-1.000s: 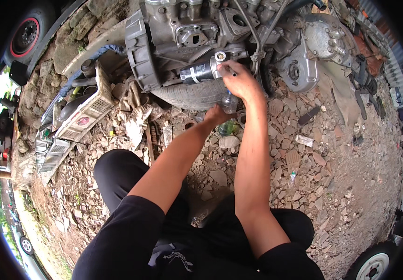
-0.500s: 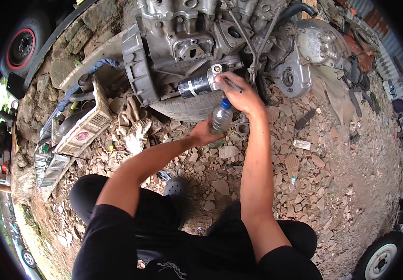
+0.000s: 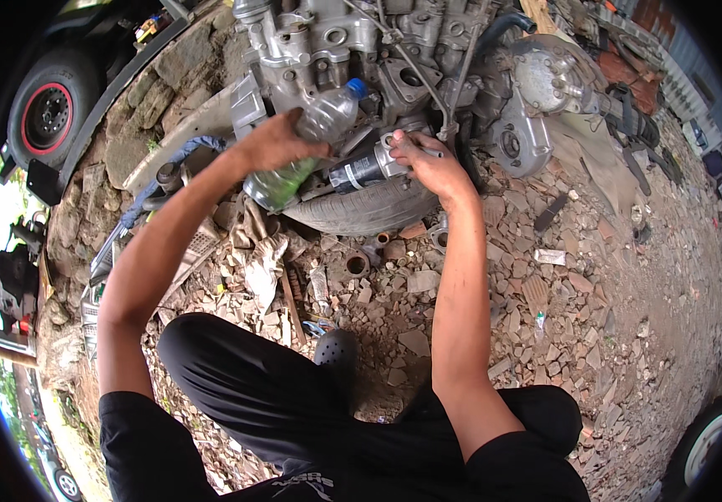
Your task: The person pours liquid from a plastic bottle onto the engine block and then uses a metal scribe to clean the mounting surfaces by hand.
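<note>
- bottle [image 3: 327, 117] in the left fingers [image 3: 315, 150]: clear, glossy plastic
- black filter canister [image 3: 357, 173] at the right fingers [image 3: 409, 152]: smooth, pretty shiny
- engine [image 3: 304, 77] past the fingers: dull, roughish metal
- tyre [image 3: 369, 211] below them: matt rubber

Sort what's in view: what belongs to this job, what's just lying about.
Apparently in the job:
Blue-capped bottle, in the left hand
Black canister, its metal end in the right hand
Engine, perhaps

Seemingly just lying about:
Pale crumpled cloth
Broken stony fragments
</note>
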Demonstrator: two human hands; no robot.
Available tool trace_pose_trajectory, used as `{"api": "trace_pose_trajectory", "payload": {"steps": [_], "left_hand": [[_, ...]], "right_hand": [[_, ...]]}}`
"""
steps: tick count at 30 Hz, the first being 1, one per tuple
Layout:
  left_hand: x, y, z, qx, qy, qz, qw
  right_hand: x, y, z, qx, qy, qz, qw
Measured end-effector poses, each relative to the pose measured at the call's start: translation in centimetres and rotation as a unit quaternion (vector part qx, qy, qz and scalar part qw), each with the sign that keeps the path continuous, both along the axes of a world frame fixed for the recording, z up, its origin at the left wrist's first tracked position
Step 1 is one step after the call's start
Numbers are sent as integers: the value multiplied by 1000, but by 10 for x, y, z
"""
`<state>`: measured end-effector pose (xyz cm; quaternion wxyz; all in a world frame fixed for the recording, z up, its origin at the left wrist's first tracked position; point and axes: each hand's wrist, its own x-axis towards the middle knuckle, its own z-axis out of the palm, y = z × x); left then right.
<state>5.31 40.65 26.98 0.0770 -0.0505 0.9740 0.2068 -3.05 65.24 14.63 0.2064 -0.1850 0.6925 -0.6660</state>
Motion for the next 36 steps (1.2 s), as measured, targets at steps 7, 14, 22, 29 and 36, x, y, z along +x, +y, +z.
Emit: {"api": "trace_pose_trajectory", "payload": {"steps": [7,14,22,29,36], "left_hand": [[-52,28,52,-281,-35,-36,958],[-85,66,70,-471,-10,-68,879],[-103,103,81,-578,-69,-54,811],[-112,107,78,-608,-75,-56,788],[-109,97,68,-607,-22,-68,792]], "right_hand": [[4,14,4,26,-6,9,1000],[4,14,1,46,-1,7,999],[7,20,1,50,0,31,998],[3,21,-4,64,-2,41,997],[5,23,-5,39,-1,39,998]]}}
